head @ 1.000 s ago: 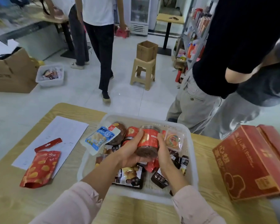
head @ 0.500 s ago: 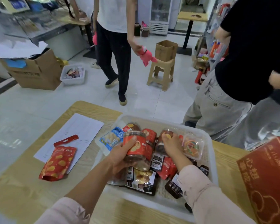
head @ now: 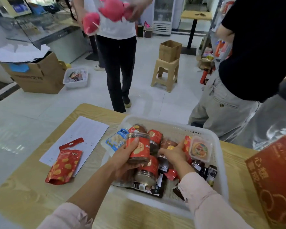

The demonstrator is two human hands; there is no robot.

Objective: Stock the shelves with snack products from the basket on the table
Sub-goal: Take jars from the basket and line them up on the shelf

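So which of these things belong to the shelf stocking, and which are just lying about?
Job: basket, jar in the left hand, second jar the right hand grips, shelves.
Lying about: red pouch, paper sheet, red box, stool.

Pale pink long sleeves (head: 205,202)

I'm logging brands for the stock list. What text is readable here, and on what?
"心想": gold characters on the red carton; the column beside them is unclear.
On the red-labelled jar in the left hand: characters too blurred to read.
On the blue-and-white packet, paper sheet and cardboard box on the floor: print too small or blurred.
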